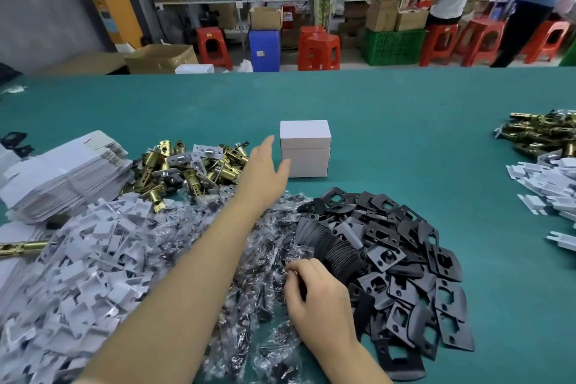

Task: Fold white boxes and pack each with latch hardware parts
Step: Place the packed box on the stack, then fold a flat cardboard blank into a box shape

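Two closed white boxes (304, 149) stand stacked on the green table (405, 134). My left hand (263, 170) is stretched out just left of the stack, fingers straight and spread, holding nothing. My right hand (314, 293) is nearer me, its fingers curled on a clear plastic screw packet (274, 259) at the edge of the black strike plates (402, 252). Brass latch bolts (187, 168) lie in a heap to the left of my left hand. Flat unfolded white boxes (62, 178) are stacked at the far left.
White plastic inserts (84, 268) are piled at the near left. At the right edge lie more brass latches (542, 131) and white inserts (548, 187). Beyond the table stand red stools (318, 50), cartons and people at a workbench.
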A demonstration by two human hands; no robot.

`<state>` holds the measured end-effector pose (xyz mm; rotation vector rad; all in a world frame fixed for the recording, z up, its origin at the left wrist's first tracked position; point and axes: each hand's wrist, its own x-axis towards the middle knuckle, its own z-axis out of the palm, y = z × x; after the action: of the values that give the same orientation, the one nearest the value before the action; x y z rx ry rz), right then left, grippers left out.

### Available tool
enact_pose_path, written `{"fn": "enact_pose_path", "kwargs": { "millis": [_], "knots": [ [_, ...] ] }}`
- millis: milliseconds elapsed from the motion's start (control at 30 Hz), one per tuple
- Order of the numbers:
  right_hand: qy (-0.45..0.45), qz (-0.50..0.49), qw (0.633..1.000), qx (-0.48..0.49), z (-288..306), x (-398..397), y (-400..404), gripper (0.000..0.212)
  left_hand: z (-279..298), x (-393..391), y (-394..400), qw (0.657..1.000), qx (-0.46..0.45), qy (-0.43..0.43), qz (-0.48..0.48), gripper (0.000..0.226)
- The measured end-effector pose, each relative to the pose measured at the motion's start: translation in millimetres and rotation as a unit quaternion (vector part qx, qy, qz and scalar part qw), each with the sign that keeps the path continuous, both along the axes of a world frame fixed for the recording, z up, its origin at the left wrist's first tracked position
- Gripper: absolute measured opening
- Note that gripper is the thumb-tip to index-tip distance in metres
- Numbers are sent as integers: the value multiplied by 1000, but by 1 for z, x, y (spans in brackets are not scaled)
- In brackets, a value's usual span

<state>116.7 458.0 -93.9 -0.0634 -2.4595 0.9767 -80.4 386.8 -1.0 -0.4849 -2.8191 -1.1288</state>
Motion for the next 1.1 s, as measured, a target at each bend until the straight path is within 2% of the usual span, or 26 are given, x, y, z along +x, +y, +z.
{"fn": "enact_pose_path", "kwargs": {
  "millis": [67,167,267,333,500,667,767,867,933,1000,1100],
  "knots": [
    [-9,-1,1000,4,-1,0,1,14,-7,35,-34,997,-59,52,-13,57],
    [-11,-10,1000,21,-2,0,1,10,-27,83,-93,978,-166,122,29,52],
    [-8,-18,999,51,0,1,-1,8,-48,121,-140,963,-246,81,69,56],
    [-9,-16,996,82,1,2,-4,9,-63,138,-157,961,-267,46,59,60],
    [-22,-8,985,169,3,3,-14,13,-78,149,-171,967,-254,19,22,58],
    [-25,-19,980,199,3,1,-15,14,-70,146,-171,971,-238,8,7,56],
    [-32,-26,978,204,3,1,-14,13,-58,143,-179,983,-183,29,-7,48],
    [-37,-29,978,206,4,1,-15,12,-43,135,-204,991,-82,92,60,31],
    [-39,-32,977,207,4,1,-16,13,-36,127,-231,984,-52,109,132,26],
    [-39,-35,976,210,4,1,-16,13,-29,119,-262,971,-60,110,202,27],
    [-43,-36,975,213,5,2,-16,13,-22,107,-314,936,-117,106,315,33]
  ]
}}
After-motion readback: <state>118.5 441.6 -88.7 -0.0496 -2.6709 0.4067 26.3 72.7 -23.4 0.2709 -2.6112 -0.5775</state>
